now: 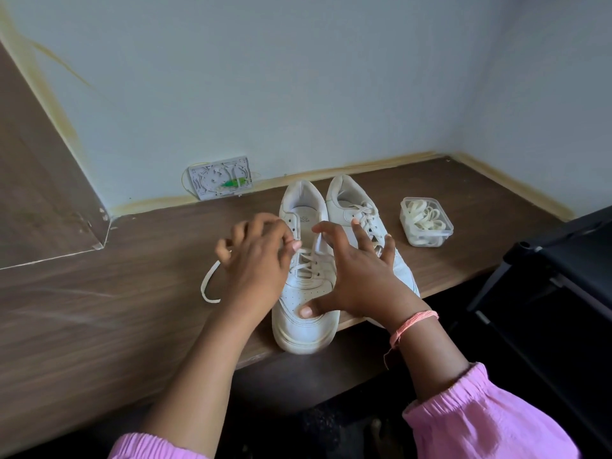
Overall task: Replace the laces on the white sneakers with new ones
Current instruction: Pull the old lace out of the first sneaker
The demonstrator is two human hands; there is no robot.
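Left hand (255,260) pinching old lace (208,283), half out of near sneaker (306,293); right hand (357,276) splayed, steadying toe. 2nd sneaker (359,213) fully laced; new laces (425,220) untouched.

Brown wood-grain desk (99,309), white wall box (218,177) w/ green part, black rack (563,260) at right
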